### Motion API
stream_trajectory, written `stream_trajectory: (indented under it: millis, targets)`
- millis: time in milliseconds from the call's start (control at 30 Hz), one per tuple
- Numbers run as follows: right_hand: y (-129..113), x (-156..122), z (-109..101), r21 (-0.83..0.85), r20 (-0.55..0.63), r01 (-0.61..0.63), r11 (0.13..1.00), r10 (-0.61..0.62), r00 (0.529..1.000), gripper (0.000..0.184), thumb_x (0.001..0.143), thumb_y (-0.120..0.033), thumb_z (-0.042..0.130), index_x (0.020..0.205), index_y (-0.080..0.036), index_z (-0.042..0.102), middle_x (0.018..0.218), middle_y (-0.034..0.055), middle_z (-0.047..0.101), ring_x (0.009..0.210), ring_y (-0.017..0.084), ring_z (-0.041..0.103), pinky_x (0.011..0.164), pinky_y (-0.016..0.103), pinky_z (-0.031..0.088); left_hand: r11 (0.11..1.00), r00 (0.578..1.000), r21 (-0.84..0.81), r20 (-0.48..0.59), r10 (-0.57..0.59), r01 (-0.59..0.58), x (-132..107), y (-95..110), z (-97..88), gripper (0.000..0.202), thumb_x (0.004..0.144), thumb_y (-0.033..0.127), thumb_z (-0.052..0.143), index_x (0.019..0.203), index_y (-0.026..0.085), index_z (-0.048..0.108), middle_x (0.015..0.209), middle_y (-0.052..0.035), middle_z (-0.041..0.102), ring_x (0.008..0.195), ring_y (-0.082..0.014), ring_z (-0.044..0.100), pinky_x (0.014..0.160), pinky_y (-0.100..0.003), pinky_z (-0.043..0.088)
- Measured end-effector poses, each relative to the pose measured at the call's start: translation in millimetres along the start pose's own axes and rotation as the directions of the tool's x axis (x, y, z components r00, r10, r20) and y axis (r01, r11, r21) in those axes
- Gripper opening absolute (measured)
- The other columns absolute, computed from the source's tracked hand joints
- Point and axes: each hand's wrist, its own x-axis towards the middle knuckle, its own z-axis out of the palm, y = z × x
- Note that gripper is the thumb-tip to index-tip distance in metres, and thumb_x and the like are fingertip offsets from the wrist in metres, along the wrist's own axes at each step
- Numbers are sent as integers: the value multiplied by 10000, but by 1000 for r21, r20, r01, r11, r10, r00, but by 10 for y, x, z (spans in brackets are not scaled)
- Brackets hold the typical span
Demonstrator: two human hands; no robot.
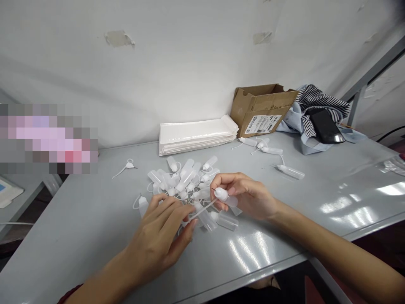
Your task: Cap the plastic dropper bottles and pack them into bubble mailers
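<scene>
the right hand (255, 197) grips a white-capped bottle (223, 195) beside the pile of clear bottles (187, 174) on the grey worktop (91, 228); the left hand (160, 232), nearby, pinches its thin strap (204, 209) between thumb and finger.

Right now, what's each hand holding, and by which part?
Right hand: a small bottle, by its body. Left hand: its white strap, toward the far end.

Bottles (187, 176) crowd the middle; tabletop (85, 219) leftward offers passage.
</scene>
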Motion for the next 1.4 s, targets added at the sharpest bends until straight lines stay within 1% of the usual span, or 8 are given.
stream_trajectory:
  millis: [133,267,467,600,767,900,1233,1400]
  targets:
    - [-9,-1,-4,-63,-35,-2,998,0,999,148,675,-199,491,768,-120,575,617,21,547,553,128,458,584,281,342,1000,1000,-20,-14,11,-11,16,16,-14,130,856,45,503,900,166,519,724,-15,617,695,-144,531,712,-345,414]
    - [-3,-24,-13,-156,-55,-19,988,11,998,144,721,-177,486,790,-118,598,653,15,550,591,117,475,614,269,365,1000,999,-24,-47,3,-4,11,10,-6,147,856,22,507,914,155,527,727,-18,619,690,-136,524,710,-343,416]
    - [-28,-51,31,-258,-34,-91,962,86,996,93,807,-191,549,862,-139,602,646,-11,569,615,98,514,620,235,365,999,994,-25,-107,38,-41,7,-3,25,120,867,38,522,937,129,561,719,-28,634,666,-137,538,682,-338,415]
    - [-36,-49,59,-328,-1,-118,937,124,992,89,820,-207,566,880,-146,587,615,-21,581,578,92,505,598,232,359,999,994,-11,-100,48,-49,13,-3,28,124,855,25,533,927,119,570,720,-42,650,669,-148,564,679,-347,420]
    - [-2,-49,53,-342,43,-118,932,141,989,108,836,-212,565,915,-140,584,623,-17,584,579,91,497,586,229,356,998,993,24,-95,67,-65,22,-1,18,147,865,34,519,965,128,572,716,-39,654,669,-152,578,676,-348,433]
    - [5,-46,53,-354,32,-120,927,141,990,94,840,-211,566,900,-140,581,622,-16,581,592,95,514,596,230,365,997,992,32,-107,71,-68,26,5,19,160,855,29,527,972,129,571,700,-35,647,658,-152,574,665,-346,432]
    - [-9,-39,58,-375,26,-134,917,155,988,86,838,-202,564,893,-139,583,615,-16,580,571,87,487,573,221,352,996,990,53,-112,81,-75,20,12,24,154,851,24,535,958,127,577,705,-37,654,662,-146,579,678,-343,430]
    - [-23,-42,57,-423,18,-144,895,167,986,109,851,-216,564,925,-139,584,628,-13,586,556,79,441,544,215,320,996,991,55,-105,77,-72,15,11,29,144,851,30,535,952,124,579,695,-36,646,651,-146,571,673,-349,428]
